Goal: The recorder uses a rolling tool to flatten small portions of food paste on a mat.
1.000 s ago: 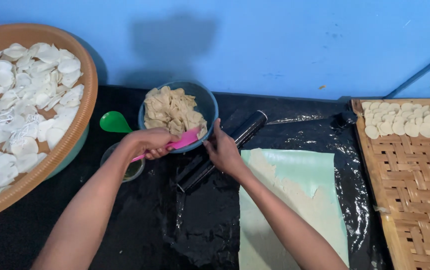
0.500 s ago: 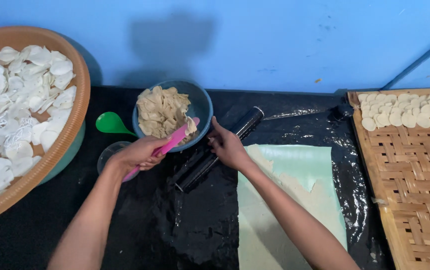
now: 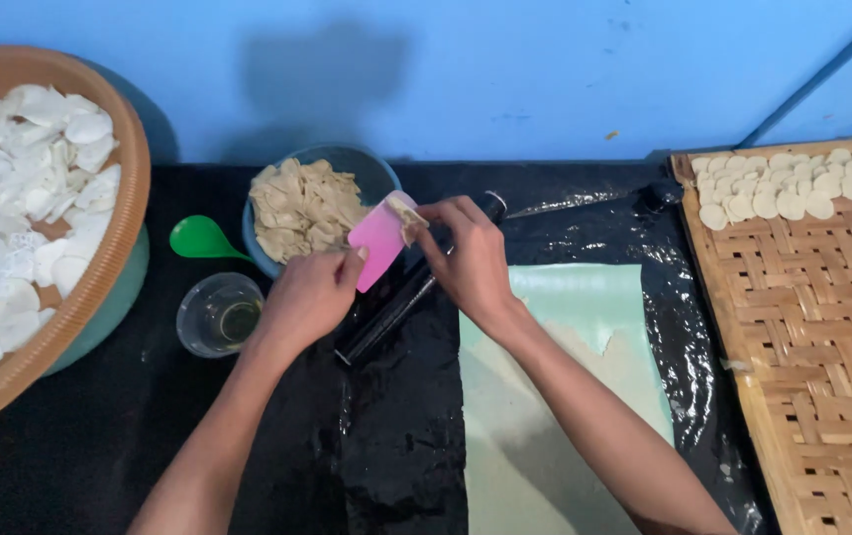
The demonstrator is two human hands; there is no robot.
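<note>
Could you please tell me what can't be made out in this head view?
- Black roller: middle hidden by both hands.
- Left basket: cut by the frame's left edge.
- Woven tray: cut at the right edge.
- Cup: contents unclear.

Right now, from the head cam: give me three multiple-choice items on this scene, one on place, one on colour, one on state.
1. Where is the clear cup?
A. on the woven tray
B. in front of the blue bowl
C. on the green sheet

2. What colour is the scraper?
A. pink
B. yellow
C. black

3. What is the right hand doing?
A. resting flat
B. gripping the roller
C. pinching dough off the scraper edge

Answers: 1 B, it stands just below the blue bowl; 2 A, plainly pink; 3 C, fingers meet at its top edge while the left hand holds it.
</note>
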